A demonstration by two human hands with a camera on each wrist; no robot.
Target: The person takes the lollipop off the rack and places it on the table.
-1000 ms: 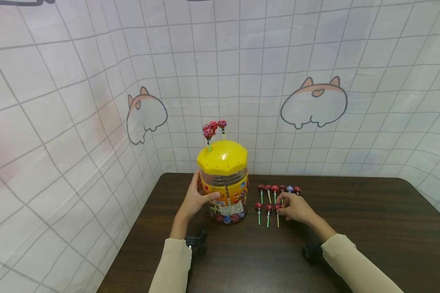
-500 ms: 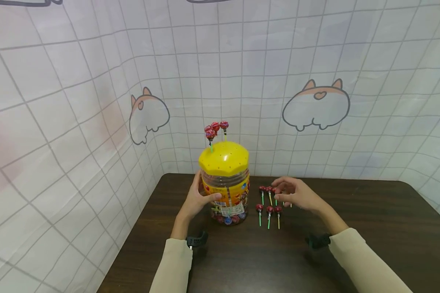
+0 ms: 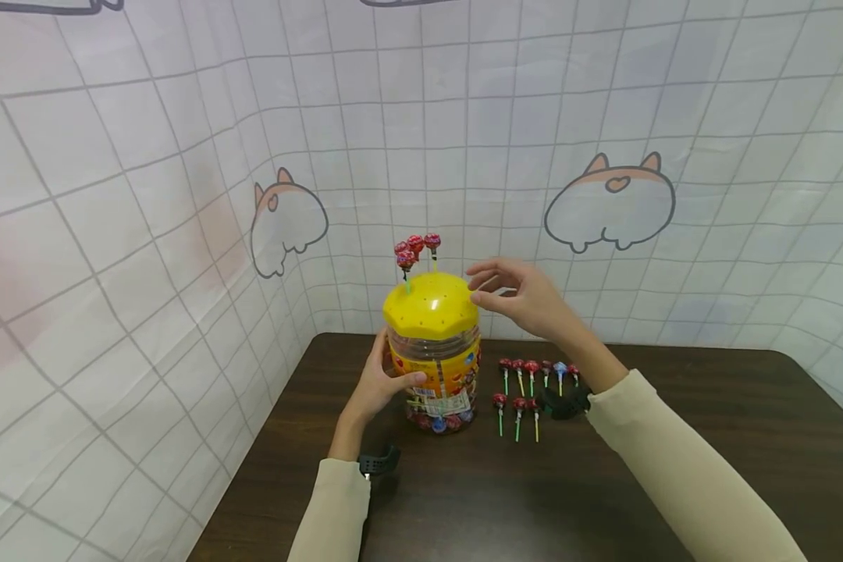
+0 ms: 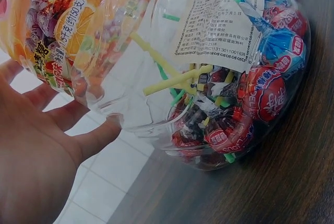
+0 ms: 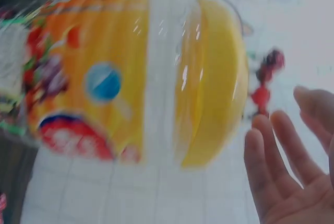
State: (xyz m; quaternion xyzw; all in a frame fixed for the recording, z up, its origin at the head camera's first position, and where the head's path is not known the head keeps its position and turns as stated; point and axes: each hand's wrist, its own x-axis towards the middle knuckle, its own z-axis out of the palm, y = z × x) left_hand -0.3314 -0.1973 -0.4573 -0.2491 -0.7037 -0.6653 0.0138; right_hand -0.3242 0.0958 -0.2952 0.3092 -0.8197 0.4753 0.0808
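The person wears long sleeves in plain cream-beige cloth: the left sleeve [image 3: 330,511] and the right sleeve [image 3: 688,460] match, softly creased, each ending in a neat edge short of the wrist. Below the left grip [image 3: 385,384] sits a black strap [image 3: 375,464] with small perforations and a tiny pale spot at its lower edge. Below the right grip [image 3: 527,298] is a dark wristband [image 3: 565,403], its details too shadowed to tell. Both grips are ungloved.

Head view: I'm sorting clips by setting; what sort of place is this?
Probably an indoor filming corner: a dark table before wavy grid-patterned sheeting, with lollipops laid out in two rows.
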